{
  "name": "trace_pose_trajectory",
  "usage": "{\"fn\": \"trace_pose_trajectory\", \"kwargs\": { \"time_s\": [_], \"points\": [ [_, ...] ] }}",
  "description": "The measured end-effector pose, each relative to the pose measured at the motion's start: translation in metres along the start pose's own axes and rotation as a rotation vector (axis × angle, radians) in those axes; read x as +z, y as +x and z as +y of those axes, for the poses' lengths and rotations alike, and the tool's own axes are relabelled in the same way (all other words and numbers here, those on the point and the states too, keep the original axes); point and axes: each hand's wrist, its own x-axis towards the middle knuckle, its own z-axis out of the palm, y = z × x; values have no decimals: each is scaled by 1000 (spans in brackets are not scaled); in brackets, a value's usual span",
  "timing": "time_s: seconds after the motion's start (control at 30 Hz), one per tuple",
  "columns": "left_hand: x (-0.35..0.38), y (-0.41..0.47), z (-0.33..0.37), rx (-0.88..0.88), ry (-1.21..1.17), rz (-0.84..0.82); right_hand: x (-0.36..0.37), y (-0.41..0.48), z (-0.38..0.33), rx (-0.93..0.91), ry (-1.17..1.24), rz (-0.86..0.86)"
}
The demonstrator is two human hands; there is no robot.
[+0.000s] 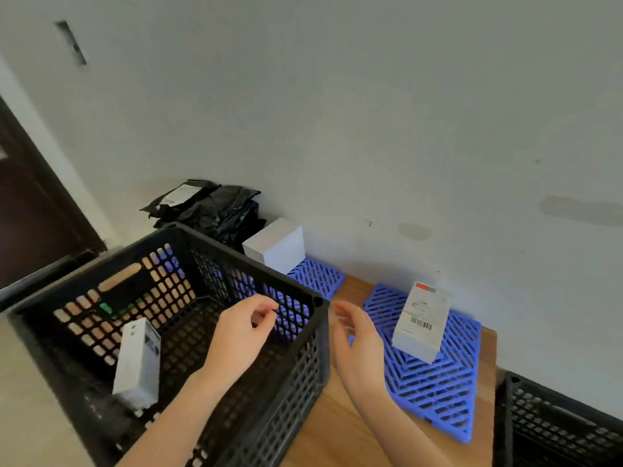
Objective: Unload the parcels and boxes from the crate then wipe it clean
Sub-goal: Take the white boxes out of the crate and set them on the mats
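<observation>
1. Standing at the far left, a dark door point(30, 210) is seen.
2. A black crate point(303, 365) is set on the floor next to it. One small white box point(138, 362) is left inside the crate, tipped up against its left wall.
3. Behind the crate, a pile of black parcels point(215, 207) is stacked by the wall.
4. Just right of the pile, a plain white box point(274, 246) is placed close to the wall, on the edge of a small blue mat point(320, 274).
5. The left hand point(242, 328) is held over the inside of the crate, near its right wall. Its fingers are loosely curled, the thumb is close to the fingertips, and nothing is held in it.
6. The right hand point(357, 345) is held just outside the crate, above the wooden floor point(337, 416). Its fingers are relaxed and a little bent, and nothing is held in it.
7. A big blue mat point(438, 382) is laid on the wooden floor. A labelled box point(421, 318) with a barcode is set on top of it.
8. A second crate point(556, 429), also black, is partly seen in the bottom right corner.
</observation>
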Motion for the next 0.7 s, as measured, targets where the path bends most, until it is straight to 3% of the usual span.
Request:
{"fn": "trace_pose_trajectory", "kwargs": {
  "time_s": [0.3,0.53,0.7],
  "points": [
    [-91,9,-119,-221,142,-32,131,21,-70,-108,-67,-175],
    [-166,32,-215,-398,381,-358,272,21,-78,-117,-271,-472],
    [-187,56,-242,-232,635,-387,350,15,-71,-147,-414,-651]
  ]
}}
